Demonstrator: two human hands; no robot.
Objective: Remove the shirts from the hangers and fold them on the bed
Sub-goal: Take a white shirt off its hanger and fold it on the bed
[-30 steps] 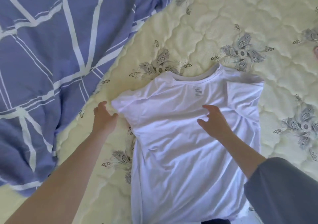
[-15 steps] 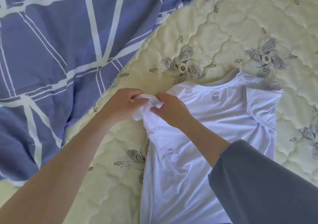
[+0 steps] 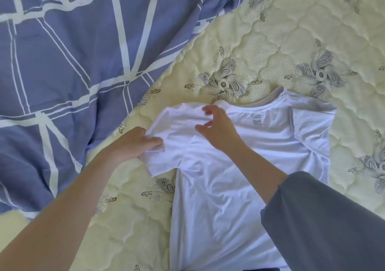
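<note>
**Fingers on one white shirt, sleeve end pinched**

Fingers (image 3: 155, 141) of the left hand (image 3: 133, 143) are clamped on the edge of the shirt's left-side sleeve (image 3: 160, 156), thumb on top of the cloth. The right hand (image 3: 218, 129) hovers over the shoulder area, its fingers spread and curled, gripping nothing.

Count: one shirt (image 3: 239, 166), two hands, one grey sleeve (image 3: 325, 222) on the right arm, one blue cover (image 3: 62, 62).

Position: shirt lies collar-away on the bed (image 3: 291, 31), body flat, far sleeve folded inward. Its near hem runs out of view at the lower edge.

Open room: bare mattress beyond the collar and to the right; the blue cover bounds the left, near the pinched sleeve.

Materials: shirt thin, white, softly creased, with a small printed label under the collar. Mattress quilted, pale yellow, with grey floral motifs. Cover blue, crossed by white lines, rumpled.
</note>
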